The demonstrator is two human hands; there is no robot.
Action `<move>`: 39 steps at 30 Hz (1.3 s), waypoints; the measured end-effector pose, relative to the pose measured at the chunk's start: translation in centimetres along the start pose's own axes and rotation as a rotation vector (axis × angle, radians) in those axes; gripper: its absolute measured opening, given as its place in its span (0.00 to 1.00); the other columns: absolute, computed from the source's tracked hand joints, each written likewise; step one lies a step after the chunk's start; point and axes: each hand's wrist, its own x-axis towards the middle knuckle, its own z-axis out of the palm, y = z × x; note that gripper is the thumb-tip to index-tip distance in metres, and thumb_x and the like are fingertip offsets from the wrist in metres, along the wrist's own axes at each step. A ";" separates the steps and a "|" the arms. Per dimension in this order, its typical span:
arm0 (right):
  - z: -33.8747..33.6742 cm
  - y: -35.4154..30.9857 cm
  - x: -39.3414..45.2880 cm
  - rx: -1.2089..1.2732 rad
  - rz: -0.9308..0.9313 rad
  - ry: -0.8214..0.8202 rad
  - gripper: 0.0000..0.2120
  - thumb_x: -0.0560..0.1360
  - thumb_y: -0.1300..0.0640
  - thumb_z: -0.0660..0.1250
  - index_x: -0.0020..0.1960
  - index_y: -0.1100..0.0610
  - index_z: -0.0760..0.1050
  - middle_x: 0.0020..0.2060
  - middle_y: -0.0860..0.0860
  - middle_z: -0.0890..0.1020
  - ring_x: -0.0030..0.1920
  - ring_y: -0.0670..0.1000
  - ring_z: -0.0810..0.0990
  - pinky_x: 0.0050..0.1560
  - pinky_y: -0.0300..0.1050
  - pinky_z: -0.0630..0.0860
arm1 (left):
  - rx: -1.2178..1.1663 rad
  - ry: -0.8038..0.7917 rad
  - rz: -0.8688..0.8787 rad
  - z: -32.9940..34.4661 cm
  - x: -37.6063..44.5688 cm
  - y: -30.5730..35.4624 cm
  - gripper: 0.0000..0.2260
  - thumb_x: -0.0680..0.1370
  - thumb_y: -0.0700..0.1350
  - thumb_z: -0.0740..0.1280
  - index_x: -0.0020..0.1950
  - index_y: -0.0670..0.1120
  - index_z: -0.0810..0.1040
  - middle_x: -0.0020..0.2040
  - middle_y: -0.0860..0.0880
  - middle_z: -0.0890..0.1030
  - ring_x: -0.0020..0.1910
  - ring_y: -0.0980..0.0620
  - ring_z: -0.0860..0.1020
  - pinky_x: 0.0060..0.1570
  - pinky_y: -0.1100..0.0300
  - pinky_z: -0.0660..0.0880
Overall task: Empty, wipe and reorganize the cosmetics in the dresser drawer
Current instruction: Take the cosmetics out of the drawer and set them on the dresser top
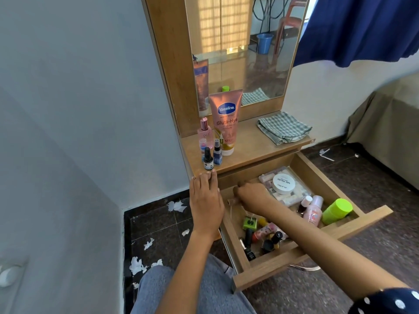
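Note:
The wooden dresser drawer (317, 245) is pulled out. It holds several nail polish bottles (265, 234), a clear case with a white nail polish remover tub (283, 183) on it, a pink bottle (314, 210) and a lime green container (336, 211). My right hand (251, 196) reaches into the drawer's back left corner with fingers curled around a small brownish tube (231, 201). My left hand (206, 200) rests flat on the front edge of the dresser top (249, 148), next to a small dark bottle (207, 159).
On the dresser top stand a pink Vaseline tube (225, 121), a pink perfume bottle (204, 132), small spray bottles (217, 152) and a folded checked cloth (283, 130). A mirror (244, 46) rises behind. Torn white paper scraps (140, 264) litter the dark floor. A bed (390, 125) stands at right.

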 end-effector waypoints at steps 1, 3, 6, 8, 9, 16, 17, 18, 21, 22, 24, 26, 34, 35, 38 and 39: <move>0.0 0.4 -0.4 0.096 0.040 0.023 0.10 0.78 0.59 0.62 0.58 0.57 0.75 0.54 0.55 0.79 0.54 0.57 0.80 0.47 0.50 0.77 | 0.001 0.000 0.001 0.0 0.0 0.0 0.22 0.75 0.38 0.67 0.69 0.41 0.72 0.57 0.44 0.74 0.58 0.45 0.71 0.65 0.47 0.68; 0.1 1.3 -1.5 0.396 0.127 0.094 0.06 0.77 0.56 0.65 0.54 0.53 0.76 0.50 0.51 0.81 0.51 0.52 0.80 0.48 0.48 0.77 | 0.002 0.005 -0.001 0.1 0.0 0.0 0.21 0.75 0.38 0.67 0.69 0.41 0.72 0.57 0.44 0.74 0.58 0.45 0.71 0.65 0.47 0.68; 0.1 1.4 -3.5 0.869 0.183 0.273 0.06 0.74 0.56 0.71 0.51 0.53 0.79 0.44 0.45 0.80 0.44 0.45 0.79 0.46 0.38 0.75 | 0.004 -0.002 -0.016 -0.1 0.0 0.1 0.22 0.75 0.38 0.67 0.69 0.41 0.72 0.57 0.43 0.74 0.59 0.44 0.72 0.67 0.46 0.66; 0.2 0.8 -4.5 1.053 0.152 0.371 0.06 0.74 0.57 0.71 0.52 0.53 0.80 0.43 0.43 0.81 0.44 0.41 0.80 0.45 0.33 0.74 | 0.008 -0.013 -0.019 -0.5 0.1 0.4 0.21 0.75 0.38 0.67 0.68 0.41 0.72 0.58 0.43 0.74 0.60 0.44 0.72 0.69 0.46 0.63; 0.4 0.4 -4.7 1.103 0.127 0.407 0.07 0.75 0.56 0.71 0.52 0.53 0.80 0.43 0.42 0.82 0.44 0.41 0.81 0.46 0.34 0.75 | 0.009 -0.019 -0.016 -0.7 0.1 0.5 0.21 0.75 0.39 0.67 0.68 0.42 0.72 0.58 0.43 0.74 0.61 0.44 0.72 0.70 0.46 0.61; 0.6 -0.6 -4.5 1.045 0.018 0.578 0.12 0.75 0.55 0.71 0.58 0.52 0.80 0.47 0.46 0.81 0.47 0.40 0.79 0.47 0.36 0.77 | -0.169 -0.069 0.110 -2.8 -0.5 1.2 0.25 0.73 0.36 0.69 0.70 0.44 0.71 0.65 0.46 0.74 0.66 0.49 0.70 0.70 0.47 0.63; 0.5 -0.7 -4.5 1.030 -0.014 0.599 0.13 0.74 0.57 0.72 0.58 0.54 0.80 0.47 0.46 0.81 0.47 0.40 0.79 0.48 0.36 0.77 | -0.174 -0.082 0.151 -2.8 -0.6 1.4 0.23 0.73 0.35 0.69 0.68 0.44 0.74 0.64 0.46 0.75 0.65 0.49 0.71 0.68 0.47 0.65; 0.5 -0.8 -4.6 1.044 -0.031 0.617 0.15 0.72 0.59 0.73 0.58 0.54 0.79 0.48 0.46 0.81 0.47 0.41 0.79 0.48 0.37 0.78 | -0.179 -0.090 0.176 -2.8 -0.6 1.6 0.20 0.73 0.36 0.70 0.65 0.45 0.77 0.61 0.47 0.78 0.62 0.49 0.73 0.66 0.47 0.66; 0.2 -1.0 -5.0 1.175 -0.013 0.654 0.19 0.70 0.61 0.75 0.59 0.55 0.76 0.49 0.45 0.82 0.49 0.42 0.81 0.45 0.40 0.80 | -0.213 -0.082 0.154 -2.9 -0.7 1.9 0.12 0.73 0.41 0.72 0.55 0.48 0.82 0.49 0.51 0.82 0.51 0.51 0.78 0.59 0.54 0.67; 0.2 -1.0 -5.0 1.216 -0.004 0.659 0.19 0.70 0.60 0.76 0.59 0.56 0.76 0.49 0.46 0.82 0.49 0.44 0.81 0.44 0.42 0.81 | -0.229 -0.075 0.132 -2.9 -0.7 2.1 0.11 0.73 0.43 0.72 0.55 0.48 0.82 0.47 0.52 0.82 0.49 0.52 0.78 0.56 0.57 0.66; 0.2 -1.0 -5.1 1.292 -0.004 0.661 0.20 0.70 0.58 0.76 0.59 0.56 0.76 0.48 0.48 0.82 0.49 0.47 0.82 0.44 0.44 0.82 | -0.282 -0.064 0.093 -3.0 -0.8 2.3 0.11 0.73 0.44 0.72 0.56 0.48 0.82 0.46 0.53 0.83 0.46 0.53 0.78 0.52 0.60 0.65; 0.0 -1.0 -5.2 1.343 -0.010 0.675 0.19 0.70 0.58 0.75 0.59 0.57 0.76 0.47 0.50 0.83 0.49 0.49 0.82 0.45 0.45 0.82 | -0.363 -0.071 0.043 -3.1 -0.9 2.3 0.12 0.73 0.45 0.72 0.56 0.48 0.81 0.47 0.52 0.83 0.46 0.54 0.78 0.50 0.60 0.69; 0.2 -0.8 -5.2 1.109 0.176 0.720 0.05 0.77 0.52 0.67 0.47 0.53 0.79 0.37 0.44 0.82 0.39 0.42 0.81 0.40 0.41 0.79 | -0.607 0.223 -0.251 -5.6 1.0 1.0 0.10 0.71 0.42 0.75 0.51 0.47 0.81 0.44 0.58 0.80 0.45 0.69 0.76 0.46 0.76 0.70; 0.4 -0.8 -5.0 1.046 0.185 0.704 0.05 0.77 0.52 0.67 0.46 0.53 0.80 0.36 0.44 0.82 0.38 0.42 0.81 0.40 0.43 0.79 | -0.613 0.240 -0.279 -5.8 1.6 0.7 0.09 0.71 0.42 0.75 0.50 0.47 0.81 0.44 0.58 0.80 0.45 0.70 0.76 0.46 0.77 0.69; 0.6 -0.8 -4.7 0.980 0.190 0.670 0.05 0.76 0.53 0.67 0.46 0.54 0.80 0.36 0.45 0.83 0.37 0.43 0.81 0.40 0.47 0.81 | -0.622 0.231 -0.346 -5.8 3.2 -0.4 0.10 0.71 0.43 0.75 0.50 0.48 0.80 0.44 0.57 0.81 0.45 0.69 0.77 0.47 0.78 0.69; 0.7 -0.8 -4.7 0.981 0.188 0.658 0.05 0.76 0.53 0.67 0.46 0.54 0.80 0.36 0.45 0.83 0.38 0.43 0.81 0.40 0.48 0.81 | -0.614 0.220 -0.362 -5.6 3.6 -0.7 0.10 0.71 0.43 0.75 0.50 0.48 0.80 0.45 0.57 0.81 0.45 0.69 0.77 0.47 0.77 0.70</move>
